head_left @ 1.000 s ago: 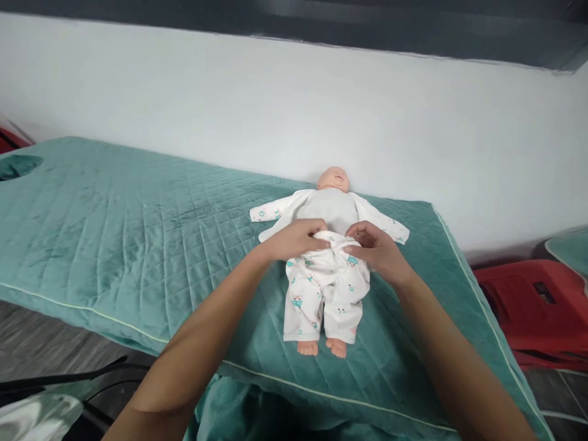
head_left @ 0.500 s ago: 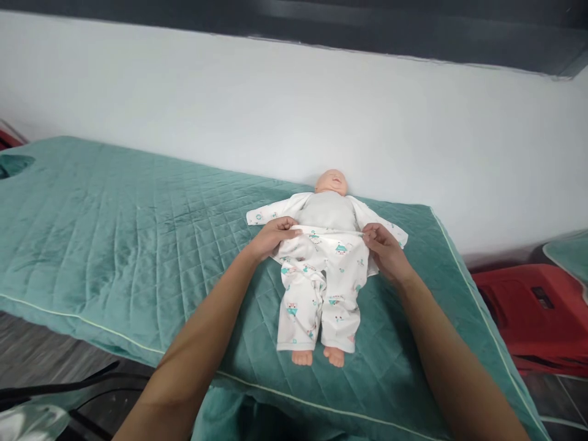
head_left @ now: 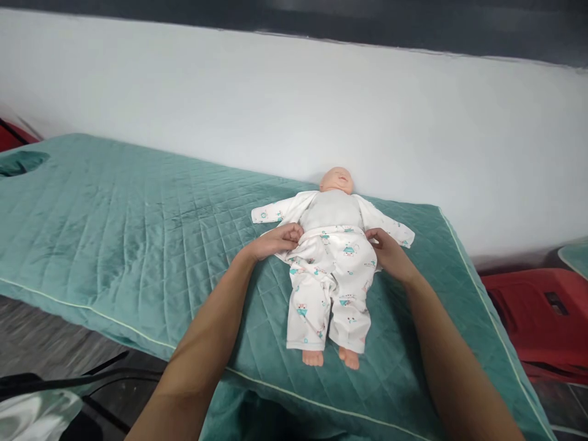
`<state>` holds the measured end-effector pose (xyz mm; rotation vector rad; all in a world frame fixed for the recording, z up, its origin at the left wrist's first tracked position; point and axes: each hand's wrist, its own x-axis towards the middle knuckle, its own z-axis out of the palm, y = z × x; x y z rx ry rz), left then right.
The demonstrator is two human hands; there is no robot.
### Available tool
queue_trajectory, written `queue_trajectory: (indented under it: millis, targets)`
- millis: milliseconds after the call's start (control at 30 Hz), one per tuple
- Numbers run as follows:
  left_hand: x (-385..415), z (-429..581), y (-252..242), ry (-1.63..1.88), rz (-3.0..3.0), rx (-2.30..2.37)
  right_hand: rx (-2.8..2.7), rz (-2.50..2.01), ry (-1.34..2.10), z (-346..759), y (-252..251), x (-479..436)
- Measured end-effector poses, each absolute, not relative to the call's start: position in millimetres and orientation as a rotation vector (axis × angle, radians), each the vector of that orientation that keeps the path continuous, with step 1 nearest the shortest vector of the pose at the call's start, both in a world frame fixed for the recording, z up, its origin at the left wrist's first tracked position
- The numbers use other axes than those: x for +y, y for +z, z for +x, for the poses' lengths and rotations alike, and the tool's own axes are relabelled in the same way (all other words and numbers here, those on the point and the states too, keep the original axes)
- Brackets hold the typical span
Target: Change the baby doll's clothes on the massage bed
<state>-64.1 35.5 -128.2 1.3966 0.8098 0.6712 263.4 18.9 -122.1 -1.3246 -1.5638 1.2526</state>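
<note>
A baby doll (head_left: 337,179) lies on its back on a green quilted bed, feet towards me. It has on white printed trousers (head_left: 346,260), and an open white top (head_left: 386,223) with long sleeves is spread under and beside its pale torso. My left hand (head_left: 277,241) is closed at the left side of the waistband, fingertips curled against the cloth. At the opposite side, my right hand (head_left: 390,253) pinches the waistband, its fingertips partly hidden by the hand. The waistband lies across the doll's belly, and both bare feet stick out of the trouser legs.
The green quilted cover (head_left: 138,245) stretches far to the left, with a hole (head_left: 22,163) at that end. A white wall (head_left: 229,98) runs along the back. Red plastic chairs (head_left: 537,312) stand beyond the right edge. Black metal bars (head_left: 68,383) are at the lower left.
The waistband was held stretched between my hands; it now lies closer round the belly. My fingers have shifted at its sides. The whole view has moved slightly.
</note>
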Motion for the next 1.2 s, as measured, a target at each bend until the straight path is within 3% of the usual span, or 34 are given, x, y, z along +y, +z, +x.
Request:
queue_trajectory:
  millis: [167,400,667,800,933,1200]
  targets:
    - [37.8,-59.2,-132.0,0.663,1.462,0.877,-1.793,-1.592,0.994,263.8,-125.3,21.7]
    - [40.1,-43.9,-141.0,1.012,1.484,1.214,-2.0,-1.913,0.803,256.2,-117.2,42.7]
    - [68.0,-39.9,-120.1,0.606,1.552,1.251,-2.204,-1.913,0.655,251.3,-108.7,48.8]
    - [77.7,-42.6,-122.4,0.509,1.557,1.111,-2.025,-1.659,0.944,254.3,-109.5,41.7]
    - [74.5,-41.0,-135.1,0.691,1.344,1.002,-1.545,-1.298,1.367,252.5,-109.6,33.1]
    - [69.3,-33.4,-146.0,0.835,1.008,0.752,-1.191,-1.12,1.524,250.9,-124.7,35.1]
